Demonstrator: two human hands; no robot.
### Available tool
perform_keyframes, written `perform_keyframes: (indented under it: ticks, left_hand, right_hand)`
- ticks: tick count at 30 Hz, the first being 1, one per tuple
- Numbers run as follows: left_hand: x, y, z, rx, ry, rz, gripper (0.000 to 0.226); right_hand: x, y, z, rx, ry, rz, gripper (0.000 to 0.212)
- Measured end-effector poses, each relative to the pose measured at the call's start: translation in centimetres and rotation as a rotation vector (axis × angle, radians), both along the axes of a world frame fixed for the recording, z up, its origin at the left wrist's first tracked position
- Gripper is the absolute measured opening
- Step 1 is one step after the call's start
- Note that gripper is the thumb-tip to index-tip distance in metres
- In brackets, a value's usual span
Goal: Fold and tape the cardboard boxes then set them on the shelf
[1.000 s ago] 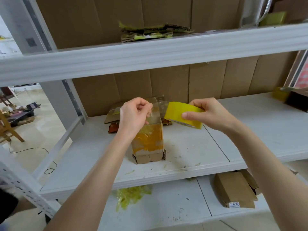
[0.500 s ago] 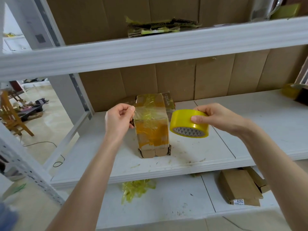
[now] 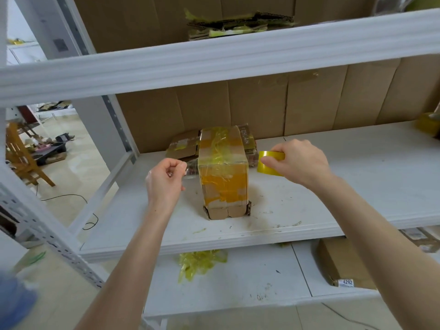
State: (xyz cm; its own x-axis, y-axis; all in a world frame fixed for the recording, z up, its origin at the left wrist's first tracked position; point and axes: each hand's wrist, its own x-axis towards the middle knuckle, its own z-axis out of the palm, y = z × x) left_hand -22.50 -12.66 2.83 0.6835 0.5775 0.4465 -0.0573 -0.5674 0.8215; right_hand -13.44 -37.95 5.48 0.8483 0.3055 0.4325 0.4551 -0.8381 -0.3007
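Since a moment ago the hands have spread: the left hand [image 3: 164, 182] now pinches the tape end [image 3: 191, 171] just left of the cardboard box [image 3: 223, 172], the right hand [image 3: 297, 163] grips the tape roll [image 3: 267, 164] just right of it, and the box stands mid-shelf [image 3: 357, 184], back from the near edge, with bare board to its right.

The right hand [image 3: 300, 163] covers most of the tape roll [image 3: 263, 169]; a blue blur [image 3: 13, 303] fills the bottom-left corner.
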Motion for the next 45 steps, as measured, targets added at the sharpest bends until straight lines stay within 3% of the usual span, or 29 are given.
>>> perform_keyframes:
  ticks: [9, 17, 20, 22, 27, 31, 35, 38, 43, 45]
  left_hand:
    - [3.0, 0.9, -1.6, -0.023, 0.075, 0.024, 0.011]
    - [5.5, 0.9, -3.3, -0.194, 0.104, -0.065, 0.019]
    - [6.1, 1.0, -3.2, -0.263, 0.079, -0.046, 0.008]
    - [6.1, 1.3, -3.1, -0.267, 0.064, -0.001, 0.012]
    - [4.2, -0.6, -3.7, 0.151, -0.184, 0.036, 0.027]
    - [4.9, -1.5, -3.8, 0.423, -0.007, -0.197, 0.038]
    - [5.2, -0.7, -3.9, 0.417, 0.004, -0.216, 0.037]
    - [5.4, -0.8, -3.8, 0.412, -0.013, -0.2, 0.036]
    - [5.6, -0.5, -3.7, 0.417, -0.028, -0.198, 0.035]
    - [5.6, -0.4, -3.6, 0.415, -0.028, -0.192, 0.035]
  right_hand:
    - [1.4, 1.5, -1.7, 0.004, 0.023, -0.073, 0.032]
    - [3.2, 3.6, -3.1, 0.049, 0.15, -0.057, 0.036]
    - [3.7, 4.2, -3.3, 0.068, 0.158, -0.048, 0.036]
    - [3.9, 4.6, -3.3, 0.078, 0.169, -0.033, 0.037]
    - [4.2, 4.9, -3.4, 0.104, 0.204, -0.004, 0.037]
    - [4.3, 4.2, -3.2, 0.128, 0.247, 0.066, 0.027]
    - [4.1, 1.9, -3.8, 0.27, 0.439, 0.302, 0.005]
    - [3.7, 0.3, -4.7, 0.415, 0.556, 0.419, 0.014]
    - [3.7, 0.2, -4.8, 0.462, 0.416, 0.286, 0.001]
    - [3.9, 0.5, -4.6, 0.399, 0.334, 0.225, 0.007]
